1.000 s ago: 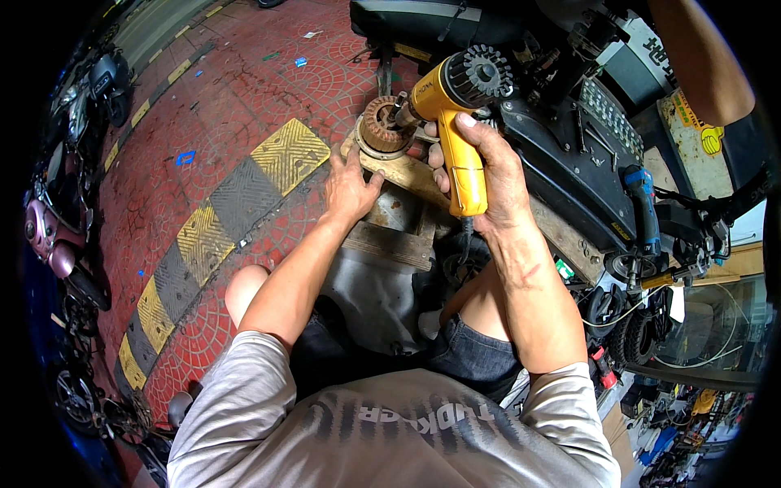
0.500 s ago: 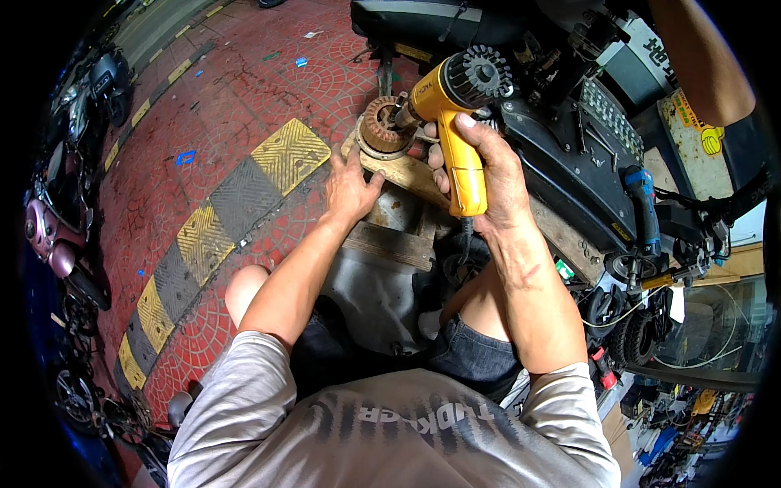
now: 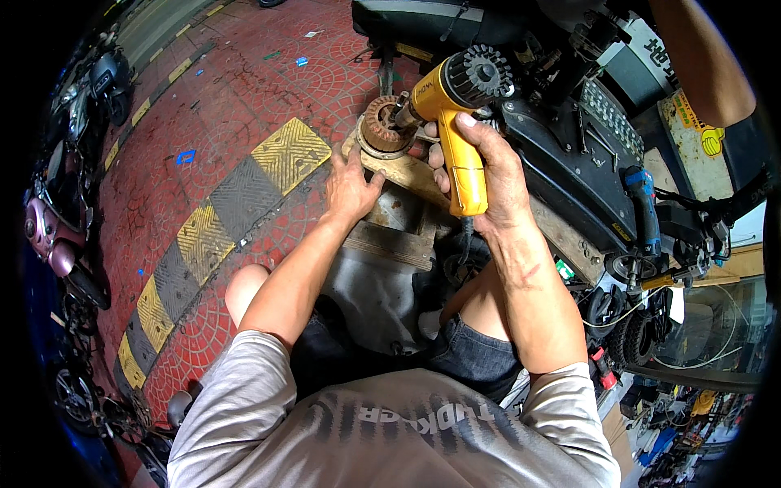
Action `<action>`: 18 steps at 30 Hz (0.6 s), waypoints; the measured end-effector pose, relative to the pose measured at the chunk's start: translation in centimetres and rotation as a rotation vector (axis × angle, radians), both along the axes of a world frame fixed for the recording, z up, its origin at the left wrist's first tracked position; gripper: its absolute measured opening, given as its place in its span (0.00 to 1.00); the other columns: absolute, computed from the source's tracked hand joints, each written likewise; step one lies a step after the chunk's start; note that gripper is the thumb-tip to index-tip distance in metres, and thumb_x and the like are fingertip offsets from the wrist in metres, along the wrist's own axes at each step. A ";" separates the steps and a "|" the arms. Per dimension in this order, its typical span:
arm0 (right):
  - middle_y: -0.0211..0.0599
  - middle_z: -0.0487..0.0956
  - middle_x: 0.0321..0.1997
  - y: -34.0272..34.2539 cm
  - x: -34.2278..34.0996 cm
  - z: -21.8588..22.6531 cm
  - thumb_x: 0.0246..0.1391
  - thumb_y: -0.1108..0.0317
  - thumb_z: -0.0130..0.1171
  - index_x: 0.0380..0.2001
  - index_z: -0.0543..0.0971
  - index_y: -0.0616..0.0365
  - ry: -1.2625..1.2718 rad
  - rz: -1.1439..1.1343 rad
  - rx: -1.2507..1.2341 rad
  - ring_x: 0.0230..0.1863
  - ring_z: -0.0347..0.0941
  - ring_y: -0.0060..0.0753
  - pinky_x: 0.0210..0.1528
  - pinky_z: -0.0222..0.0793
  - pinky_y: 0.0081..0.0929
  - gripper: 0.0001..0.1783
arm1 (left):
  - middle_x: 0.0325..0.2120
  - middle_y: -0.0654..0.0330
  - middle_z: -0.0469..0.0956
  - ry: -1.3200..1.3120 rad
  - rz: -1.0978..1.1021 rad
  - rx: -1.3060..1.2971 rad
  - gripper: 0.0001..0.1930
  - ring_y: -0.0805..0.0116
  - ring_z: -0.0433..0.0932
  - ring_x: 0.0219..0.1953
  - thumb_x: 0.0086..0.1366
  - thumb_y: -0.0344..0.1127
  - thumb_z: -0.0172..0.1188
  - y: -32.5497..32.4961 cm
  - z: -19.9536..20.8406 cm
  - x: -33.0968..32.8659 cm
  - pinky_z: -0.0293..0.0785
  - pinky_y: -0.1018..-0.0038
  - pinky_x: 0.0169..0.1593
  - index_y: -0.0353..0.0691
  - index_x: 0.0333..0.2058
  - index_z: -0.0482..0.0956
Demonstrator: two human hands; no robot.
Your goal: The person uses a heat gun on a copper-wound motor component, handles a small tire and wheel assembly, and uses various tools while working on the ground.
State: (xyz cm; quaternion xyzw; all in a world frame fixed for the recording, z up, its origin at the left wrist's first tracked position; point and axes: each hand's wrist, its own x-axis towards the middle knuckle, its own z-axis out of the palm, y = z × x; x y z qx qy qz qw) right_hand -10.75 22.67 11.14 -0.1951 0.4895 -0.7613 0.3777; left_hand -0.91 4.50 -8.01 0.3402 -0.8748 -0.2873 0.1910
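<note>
Right grip [image 3: 494, 175] around yellow heat gun [image 3: 461, 150], nozzle [image 3: 404, 116] near brown coil [image 3: 381, 122], left grip [image 3: 351, 189] on wooden stand [image 3: 411, 176]

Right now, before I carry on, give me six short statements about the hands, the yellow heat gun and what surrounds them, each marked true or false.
1. The right hand grips the yellow heat gun by its handle. True.
2. A round wound part sits on the wooden stand. True.
3. The heat gun's nozzle points away from the round wound part. False: it points toward it.
4. The left hand also grips the heat gun. False: it is at the wooden stand, fingers spread.
5. A blue power tool lies to the right of the heat gun. True.
6. The ramp strip on the paving is plain grey. False: it alternates yellow and grey.
</note>
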 end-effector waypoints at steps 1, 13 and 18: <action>0.41 0.83 0.27 0.0 0.0 0.0 0.69 0.51 0.61 0.46 0.82 0.70 -0.003 -0.001 0.000 0.20 0.77 0.28 0.25 0.74 0.22 0.26 | 0.73 0.30 0.52 0.000 -0.001 0.010 0.42 0.27 0.66 0.69 0.65 0.49 0.69 0.0 0.1 0.0 0.68 0.47 0.70 0.35 0.71 0.65; 0.41 0.83 0.26 0.0 -0.2 -0.2 0.69 0.51 0.61 0.46 0.82 0.70 -0.016 0.019 0.011 0.20 0.77 0.27 0.25 0.74 0.22 0.26 | 0.73 0.29 0.53 -0.003 0.000 0.028 0.41 0.26 0.67 0.69 0.65 0.49 0.69 0.3 0.6 0.0 0.69 0.46 0.69 0.34 0.71 0.65; 0.41 0.83 0.26 -0.2 -0.1 -0.1 0.69 0.51 0.61 0.45 0.83 0.70 -0.016 0.025 0.007 0.20 0.77 0.28 0.25 0.74 0.22 0.26 | 0.73 0.28 0.53 0.021 -0.001 -0.021 0.42 0.26 0.67 0.69 0.64 0.49 0.69 0.0 -0.1 0.0 0.69 0.46 0.69 0.34 0.71 0.65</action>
